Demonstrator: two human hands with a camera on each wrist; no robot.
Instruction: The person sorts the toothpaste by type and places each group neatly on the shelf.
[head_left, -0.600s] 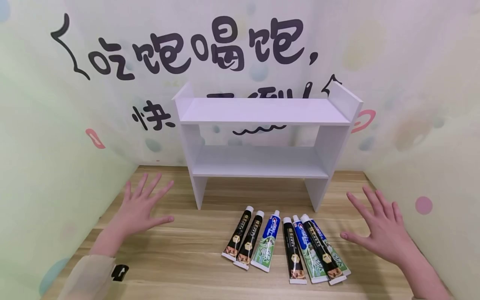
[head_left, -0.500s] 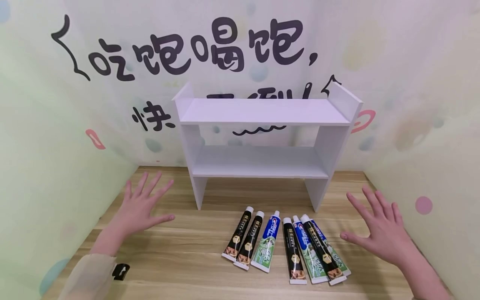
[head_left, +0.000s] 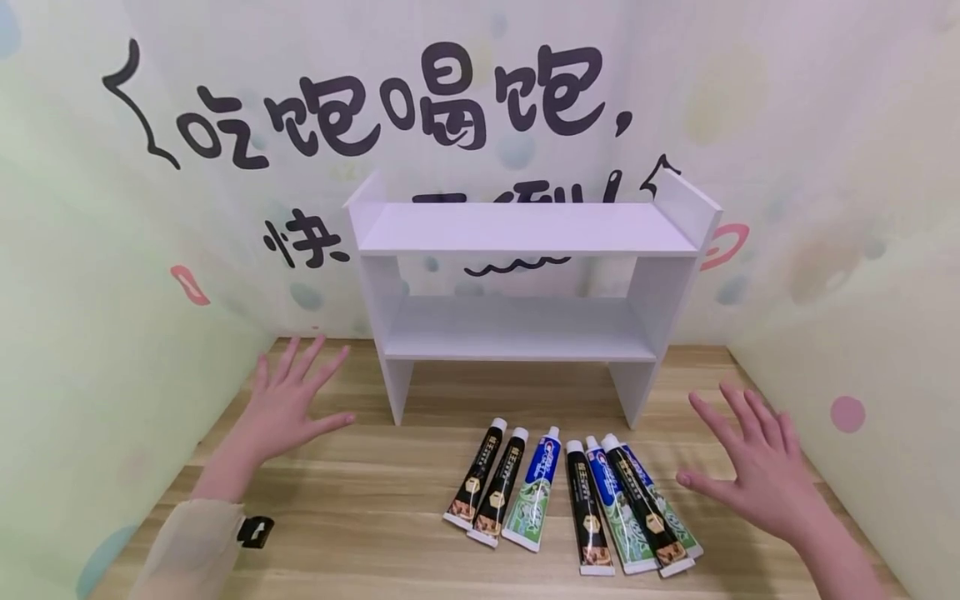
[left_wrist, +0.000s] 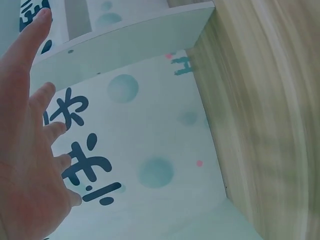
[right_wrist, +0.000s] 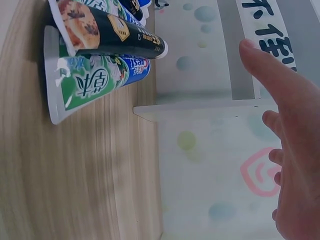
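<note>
Left hand (head_left: 281, 421) just crept a bit inward at frame left; right hand (head_left: 765, 475) is lower right. Fingers spread on both, holding nothing. Seven tubes (head_left: 532, 500) lie lower center, same layout, so looks like nothing's picked up yet. Wood-grain table (head_left: 360, 517), white shelf (head_left: 525, 329) center, lettered wall (head_left: 465, 17) behind.

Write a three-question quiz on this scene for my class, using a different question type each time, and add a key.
1. How many black tubes can be seen?
2. True or false: the left hand holds nothing.
3. Seen from the person's side, the shelf stands: A) in front of the black tubes; B) behind them; C) on top of them.

Key: 1. Four. 2. True. 3. B.
</note>
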